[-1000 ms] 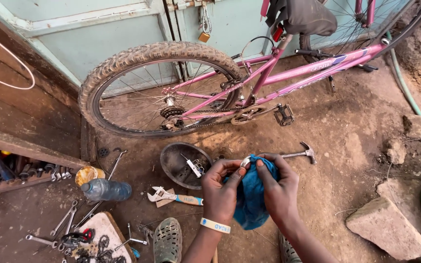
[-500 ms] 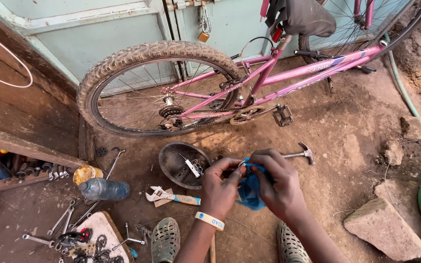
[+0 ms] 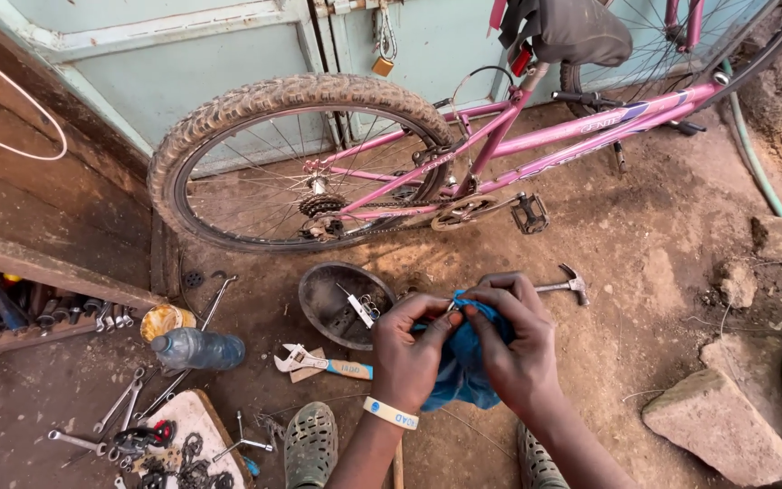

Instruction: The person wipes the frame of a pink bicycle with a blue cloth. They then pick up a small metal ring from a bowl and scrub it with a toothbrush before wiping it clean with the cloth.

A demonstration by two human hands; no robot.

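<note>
The left hand [image 3: 409,355] and the right hand [image 3: 516,349] meet at centre frame, both fingertips pinching a blue cloth [image 3: 459,371] bunched between them; a small metal part seems to sit at the pinch point, but it is too small to identify. The cloth hangs below the knuckles, above the dirt ground. A pale wristband [image 3: 390,413] circles the left wrist. Just left of the hands lies a dark round bowl [image 3: 329,299] holding small metal pieces. Near the bowl, an adjustable wrench [image 3: 319,362] with a blue handle rests on the ground. A hammer [image 3: 565,284] lies just beyond the right hand. Farther left stand a clear plastic bottle [image 3: 196,349] on its side and several spanners [image 3: 124,398]. At the near edge, 2 sandals [image 3: 309,445] show beside the forearms. Far from the hands, a pink bicycle [image 3: 536,145] stands with its rear wheel [image 3: 305,163] toward a pale green door [image 3: 228,54]. A flat stone [image 3: 721,426] lies at near right.
</note>
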